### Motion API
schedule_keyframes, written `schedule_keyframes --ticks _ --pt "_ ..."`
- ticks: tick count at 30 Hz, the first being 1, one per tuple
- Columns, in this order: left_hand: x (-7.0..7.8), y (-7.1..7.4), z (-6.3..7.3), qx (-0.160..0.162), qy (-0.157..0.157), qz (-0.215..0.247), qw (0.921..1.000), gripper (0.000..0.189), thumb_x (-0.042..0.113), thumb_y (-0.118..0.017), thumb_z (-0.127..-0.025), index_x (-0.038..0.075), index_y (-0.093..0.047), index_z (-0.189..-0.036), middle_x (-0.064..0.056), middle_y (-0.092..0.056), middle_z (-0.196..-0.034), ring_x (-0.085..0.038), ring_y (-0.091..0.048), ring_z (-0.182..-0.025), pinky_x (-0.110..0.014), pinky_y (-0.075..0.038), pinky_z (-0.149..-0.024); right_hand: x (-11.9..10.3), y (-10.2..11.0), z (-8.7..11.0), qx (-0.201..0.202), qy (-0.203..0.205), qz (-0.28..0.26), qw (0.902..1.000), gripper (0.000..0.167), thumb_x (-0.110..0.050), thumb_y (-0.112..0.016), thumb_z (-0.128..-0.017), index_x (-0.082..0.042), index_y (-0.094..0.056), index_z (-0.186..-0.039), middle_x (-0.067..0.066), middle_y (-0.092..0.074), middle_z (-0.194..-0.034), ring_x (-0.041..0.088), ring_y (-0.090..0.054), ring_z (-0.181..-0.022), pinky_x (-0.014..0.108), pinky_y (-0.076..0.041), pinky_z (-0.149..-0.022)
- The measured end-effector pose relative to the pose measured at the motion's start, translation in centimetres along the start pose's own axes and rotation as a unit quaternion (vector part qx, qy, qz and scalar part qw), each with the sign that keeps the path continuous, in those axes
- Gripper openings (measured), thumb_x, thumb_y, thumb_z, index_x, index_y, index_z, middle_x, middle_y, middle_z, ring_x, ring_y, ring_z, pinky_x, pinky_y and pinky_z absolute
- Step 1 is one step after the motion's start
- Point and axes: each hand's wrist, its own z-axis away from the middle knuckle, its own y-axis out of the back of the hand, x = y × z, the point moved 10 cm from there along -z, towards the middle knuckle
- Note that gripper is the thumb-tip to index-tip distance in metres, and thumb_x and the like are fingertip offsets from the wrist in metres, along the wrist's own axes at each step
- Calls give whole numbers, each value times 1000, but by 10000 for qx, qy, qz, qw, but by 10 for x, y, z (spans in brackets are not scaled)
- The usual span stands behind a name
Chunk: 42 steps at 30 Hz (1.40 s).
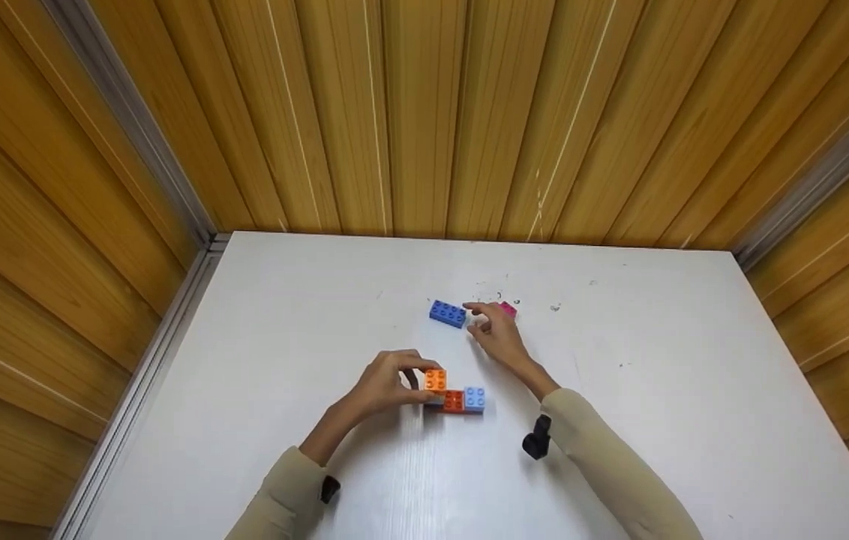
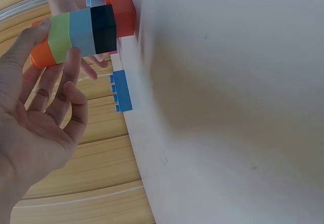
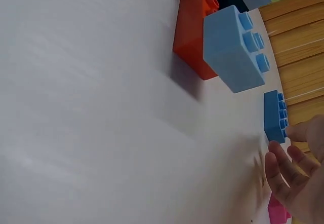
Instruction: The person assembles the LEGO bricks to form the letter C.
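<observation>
My left hand (image 1: 382, 384) pinches the upper part of a short tower of toy building bricks between thumb and fingers. From the top the tower has an orange brick (image 1: 435, 379), a lime green brick (image 2: 60, 37), a light blue brick (image 2: 82, 30) and a black brick (image 2: 104, 29). It stands over one end of a red brick (image 1: 454, 401), whose other end bears a second light blue brick (image 1: 474, 399). Farther back, my right hand (image 1: 499, 336) has its thumb and forefinger apart beside the right end of a blue brick (image 1: 448, 314), gripping nothing.
A pink brick (image 1: 508, 308) lies behind the right hand, partly hidden by it. Everything rests on a white table (image 1: 304, 300) with small dark marks. Wood-patterned walls (image 1: 424, 120) enclose its back and sides, and a metal rail (image 1: 139, 390) runs along the left edge.
</observation>
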Motion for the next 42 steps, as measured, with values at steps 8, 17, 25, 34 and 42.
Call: schedule_keyframes --ticks 8,17,25,34,42 --pt "3 -5 -3 -15 -139 59 9999 36 22 -88 -81 14 -79 -115 -4 -75 -96 -24 -71 -80 -30 -58 -73 6 -11 4 -392 -286 1070 9931 44 -1 -71 -91 -5 -64 -135 21 -64 -116 23 -59 -81 36 -49 -73" --pt "1 0 -2 0 -64 177 9998 37 21 -88 -80 11 -79 -114 -6 -75 -98 -23 -70 -81 -45 -60 -77 11 -3 12 -46 -496 1072 9930 34 -8 -75 -91 -10 -71 -125 12 -65 -118 17 -59 -79 30 -47 -70" --pt "1 -2 -2 -20 -104 154 9998 36 24 -88 -81 13 -79 -114 -5 -75 -96 -15 -69 -78 -46 -60 -77 13 0 10 314 -424 1086 9927 43 -11 -80 -88 -12 -70 -129 10 -66 -125 16 -60 -78 28 -45 -67" --pt "1 -1 -1 -15 -81 166 9998 36 20 -88 -80 12 -79 -115 -5 -74 -95 -19 -70 -78 -43 -60 -76 17 -3 14 -15 -521 1145 9921 39 -11 -77 -91 -11 -70 -129 12 -68 -125 23 -62 -92 40 -51 -81" --pt "2 1 -1 -76 -71 48 9999 37 21 -89 -80 13 -79 -114 -4 -74 -95 -17 -69 -79 -38 -59 -76 14 6 34 -458 -649 1283 9885 39 -10 -77 -90 -10 -70 -128 10 -69 -123 21 -60 -91 38 -48 -81"
